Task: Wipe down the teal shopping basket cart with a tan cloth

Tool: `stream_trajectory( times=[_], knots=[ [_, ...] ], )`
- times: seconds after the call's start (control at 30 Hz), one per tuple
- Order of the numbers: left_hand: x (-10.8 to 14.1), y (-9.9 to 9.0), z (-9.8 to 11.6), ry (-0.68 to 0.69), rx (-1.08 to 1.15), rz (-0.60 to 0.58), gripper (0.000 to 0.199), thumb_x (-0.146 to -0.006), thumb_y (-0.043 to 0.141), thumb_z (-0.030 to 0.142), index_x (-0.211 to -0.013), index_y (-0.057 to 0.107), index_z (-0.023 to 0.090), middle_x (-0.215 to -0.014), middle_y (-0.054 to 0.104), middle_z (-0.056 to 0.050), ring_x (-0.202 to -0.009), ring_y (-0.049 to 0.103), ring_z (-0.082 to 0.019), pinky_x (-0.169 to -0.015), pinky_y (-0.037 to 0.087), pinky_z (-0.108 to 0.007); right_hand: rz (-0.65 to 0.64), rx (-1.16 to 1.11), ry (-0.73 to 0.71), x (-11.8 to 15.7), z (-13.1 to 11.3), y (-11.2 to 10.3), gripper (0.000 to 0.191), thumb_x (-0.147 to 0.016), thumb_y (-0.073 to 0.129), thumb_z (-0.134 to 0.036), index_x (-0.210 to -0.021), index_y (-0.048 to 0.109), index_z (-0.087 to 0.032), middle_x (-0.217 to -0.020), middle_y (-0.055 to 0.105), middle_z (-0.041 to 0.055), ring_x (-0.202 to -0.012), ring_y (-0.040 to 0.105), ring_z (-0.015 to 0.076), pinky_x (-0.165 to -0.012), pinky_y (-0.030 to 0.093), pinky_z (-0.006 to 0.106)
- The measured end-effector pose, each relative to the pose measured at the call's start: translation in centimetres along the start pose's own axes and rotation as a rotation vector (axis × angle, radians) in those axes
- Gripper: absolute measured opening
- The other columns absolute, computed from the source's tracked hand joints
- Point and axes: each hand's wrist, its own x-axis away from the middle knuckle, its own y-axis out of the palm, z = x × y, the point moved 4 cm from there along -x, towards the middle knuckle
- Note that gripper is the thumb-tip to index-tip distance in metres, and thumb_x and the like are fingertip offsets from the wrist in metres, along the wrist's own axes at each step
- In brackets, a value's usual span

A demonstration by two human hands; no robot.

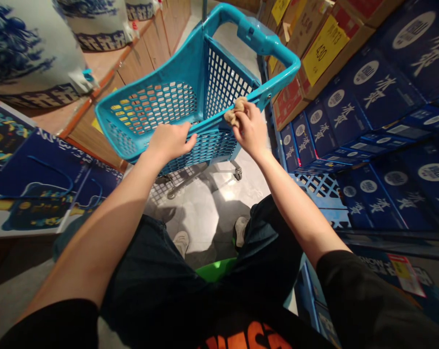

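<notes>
**Right hand (253,131) pinches a crumpled beige cloth (240,103) at the rim of a bright blue plastic shopping cart (210,123)**

Taking the middle of the view as the dial's centre, the cart spreads around eleven to twelve o'clock, its thick tubular handle (257,36) between twelve and one. The cloth sits near one o'clock, bunched against the cart's near rim, with the right hand's thumb and fingers closed on it. At ten o'clock the left hand (168,141) rests over the same rim, thumb standing off; whether its hidden fingers wrap the plastic, I cannot tell.

The cloth should be light, soft and hard to damage (its wadded shape suggests it gives easily), best held in a loose bunch with the fingertips behind it. The cart looks stiff but fairly light for its bulk, and its smooth plastic may be slippery. Standing on small grey casters (238,173), it could roll under a push, so the solid rim or handle would make a better hold than the thin lattice.

Glossy dark-blue cardboard boxes (377,92) with white lettering are stacked at two o'clock; large white jars (19,53) with blue painting stand at ten.
</notes>
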Motion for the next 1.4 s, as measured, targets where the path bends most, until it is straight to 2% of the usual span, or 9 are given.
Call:
stream_trajectory(
  times=[0.17, 0.3, 0.4, 0.57, 0.8, 0.97, 1.07, 1.23, 1.4],
  knots=[
    [-0.1, 0.0, 0.1, 0.012, -0.023, 0.001, 0.059, -0.106, 0.031, 0.047, -0.13, 0.067, 0.007, -0.113, 0.078, -0.026, -0.108, 0.075, -0.043, -0.089, 0.051, -0.045, 0.044, 0.026, 0.17, 0.4, 0.8, -0.2, 0.04, -0.102, 0.051, -0.028, -0.14, 0.055, -0.02, -0.165, 0.043, 0.0179, -0.152, 0.05, 0.0335, -0.117, 0.057, 0.051],
    [-0.1, 0.0, 0.0, 0.012, -0.026, 0.017, 0.059, -0.105, 0.031, 0.046, -0.13, 0.068, 0.006, -0.113, 0.078, -0.026, -0.108, 0.075, -0.044, -0.088, 0.051, -0.045, -0.098, -0.031, 0.042, 1.3, -1.7, 1.1, 0.054, -0.098, 0.057, -0.029, -0.15, 0.049, -0.019, -0.171, 0.034, 0.0184, -0.158, 0.045, 0.0373, -0.116, 0.059, 0.055],
    [-0.1, 0.0, 0.0, 0.011, -0.021, 0.01, 0.059, -0.106, 0.032, 0.046, -0.131, 0.068, 0.007, -0.113, 0.078, -0.026, -0.108, 0.075, -0.043, -0.089, 0.051, -0.045, -0.073, -0.094, -0.006, 1.1, -0.6, 0.8, 0.054, -0.1, 0.06, -0.035, -0.152, 0.049, -0.026, -0.169, 0.038, 0.0125, -0.159, 0.042, 0.0365, -0.118, 0.057, 0.056],
    [0.0, -0.1, 0.0, -0.001, -0.009, -0.008, 0.059, -0.106, 0.032, 0.047, -0.132, 0.066, 0.007, -0.115, 0.077, -0.026, -0.11, 0.075, -0.043, -0.091, 0.051, -0.046, 0.081, -0.123, 0.13, 0.4, 3.1, 0.2, 0.049, -0.103, 0.061, -0.039, -0.15, 0.05, -0.031, -0.164, 0.042, 0.0109, -0.158, 0.043, 0.0356, -0.115, 0.058, 0.055],
    [0.0, 0.1, -0.2, -0.008, 0.027, -0.007, 0.059, -0.105, 0.033, 0.048, -0.131, 0.067, 0.007, -0.115, 0.077, -0.026, -0.111, 0.074, -0.044, -0.091, 0.05, -0.045, -0.086, -0.209, -0.082, 0.5, -0.2, 1.3, 0.043, -0.1, 0.065, -0.035, -0.141, 0.06, -0.025, -0.164, 0.046, 0.0137, -0.154, 0.05, 0.0333, -0.123, 0.053, 0.056],
    [0.0, 0.0, -0.2, 0.007, 0.013, 0.004, 0.059, -0.104, 0.033, 0.047, -0.131, 0.068, 0.009, -0.113, 0.078, -0.026, -0.108, 0.075, -0.043, -0.089, 0.052, -0.046, 0.03, -0.12, 0.047, -0.3, 2.3, -0.7, 0.036, -0.107, 0.056, -0.04, -0.139, 0.064, -0.026, -0.163, 0.049, 0.0136, -0.158, 0.045, 0.0354, -0.124, 0.05, 0.057],
    [-0.1, 0.0, -0.1, 0.015, 0.022, 0.009, 0.058, -0.104, 0.034, 0.048, -0.131, 0.069, 0.01, -0.11, 0.079, -0.025, -0.106, 0.075, -0.042, -0.088, 0.052, -0.046, 0.089, -0.11, 0.064, 0.2, 2.1, 0.1, 0.04, -0.109, 0.049, -0.043, -0.141, 0.063, -0.023, -0.163, 0.049, 0.0142, -0.155, 0.047, 0.0348, -0.125, 0.051, 0.055],
    [-0.1, 0.1, -0.2, -0.002, 0.003, -0.001, 0.06, -0.104, 0.033, 0.048, -0.133, 0.068, 0.009, -0.113, 0.078, -0.026, -0.11, 0.074, -0.043, -0.09, 0.051, -0.046, -0.064, -0.093, -0.051, 0.9, -1.4, 2.2, 0.044, -0.103, 0.055, -0.028, -0.146, 0.059, -0.022, -0.165, 0.048, 0.0131, -0.156, 0.048, 0.0289, -0.124, 0.053, 0.049],
    [0.1, 0.0, -0.1, -0.002, 0.005, -0.014, 0.06, -0.104, 0.031, 0.048, -0.133, 0.067, 0.009, -0.114, 0.078, -0.025, -0.109, 0.075, -0.042, -0.089, 0.051, -0.045, -0.048, -0.045, 0.041, 0.0, 0.6, -0.1, 0.037, -0.105, 0.051, -0.028, -0.139, 0.064, -0.025, -0.165, 0.051, 0.0119, -0.156, 0.05, 0.0344, -0.119, 0.056, 0.052]
  ],
)
